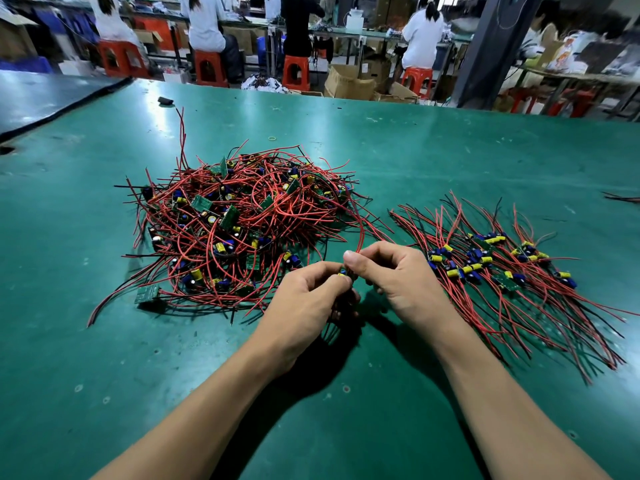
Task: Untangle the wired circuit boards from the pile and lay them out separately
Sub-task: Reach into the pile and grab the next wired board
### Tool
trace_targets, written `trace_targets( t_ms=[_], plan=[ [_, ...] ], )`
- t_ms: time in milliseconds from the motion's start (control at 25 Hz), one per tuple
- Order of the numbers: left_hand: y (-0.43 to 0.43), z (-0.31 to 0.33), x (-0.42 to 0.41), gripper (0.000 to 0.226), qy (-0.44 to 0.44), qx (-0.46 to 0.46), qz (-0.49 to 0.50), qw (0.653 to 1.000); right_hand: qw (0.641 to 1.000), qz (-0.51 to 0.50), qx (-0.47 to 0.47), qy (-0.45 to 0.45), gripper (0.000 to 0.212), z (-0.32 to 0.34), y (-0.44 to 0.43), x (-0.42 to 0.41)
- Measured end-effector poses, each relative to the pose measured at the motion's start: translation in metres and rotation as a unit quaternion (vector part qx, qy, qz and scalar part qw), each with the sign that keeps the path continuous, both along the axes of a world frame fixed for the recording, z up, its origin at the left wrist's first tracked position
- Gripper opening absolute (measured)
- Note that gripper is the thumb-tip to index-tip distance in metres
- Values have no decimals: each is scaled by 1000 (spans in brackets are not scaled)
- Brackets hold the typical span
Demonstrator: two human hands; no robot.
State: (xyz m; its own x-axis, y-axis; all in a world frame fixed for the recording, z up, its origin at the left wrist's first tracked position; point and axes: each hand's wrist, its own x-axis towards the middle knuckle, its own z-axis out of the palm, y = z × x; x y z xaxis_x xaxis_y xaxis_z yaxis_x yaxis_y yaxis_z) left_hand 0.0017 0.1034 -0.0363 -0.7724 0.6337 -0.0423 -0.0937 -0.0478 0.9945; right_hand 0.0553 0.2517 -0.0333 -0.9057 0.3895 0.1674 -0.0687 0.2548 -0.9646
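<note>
Fingers [330, 284] of the left hand [304, 301] are curled round one small circuit board [343, 271]. From the head camera I can make out only its yellow-topped blue capacitor poking out between the fingertips, with dark leads hanging below the palm toward six o'clock. The right hand [398, 277] meets it from three o'clock, thumb and forefinger pinching a red wire [361, 230] that arcs up toward twelve o'clock and bends back into the pile [239, 220]. I read that split as deliberate: one hand anchors the board so it cannot twist, while the other holds the lead to find where it is caught. Whether that wire belongs to the held board I cannot tell, because the fingers hide the join.

The pile lies at ten o'clock from the hands on the green table [433, 150], a dense knot of red and black leads with green boards mixed through. At three o'clock, apart from it, the laid-out boards [502, 268] sit in a rough row with their wires combed one way. They are close to the right hand, which I judge keeps each set-down short.

Both forearms come in from six o'clock and converge. The wrists appear lifted off the table, going by the shadow beneath. The knuckles are up, and the hands are touching or nearly so, between pile and row.
</note>
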Motion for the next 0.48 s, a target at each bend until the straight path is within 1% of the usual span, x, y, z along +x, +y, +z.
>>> trace_targets(
  t_ms=[40, 120, 200, 280, 360, 480],
  plan=[
    [0, 0, 0, 15, 3, 1, 0, 1000, 1000, 5, -24, -8, 23, 0, 1, 1],
    [0, 0, 1, 17, -7, 9, 0, 1000, 993, 25, -109, -35, 30, 1, 1, 1],
    [0, -1, 0, 17, -30, 17, -4, 999, 983, 46, -167, -57, 29, 2, 1, 1],
    [-1, -2, -3, 14, -40, 18, 1, 999, 979, 58, -188, -55, 26, 2, -1, 1],
    [0, -2, -5, 16, -39, 11, 4, 999, 981, 50, -180, -47, 23, 1, -3, 0],
    [0, -1, -4, 22, -45, 17, -7, 999, 982, 37, -179, -45, 27, 0, -6, -2]
  ],
)
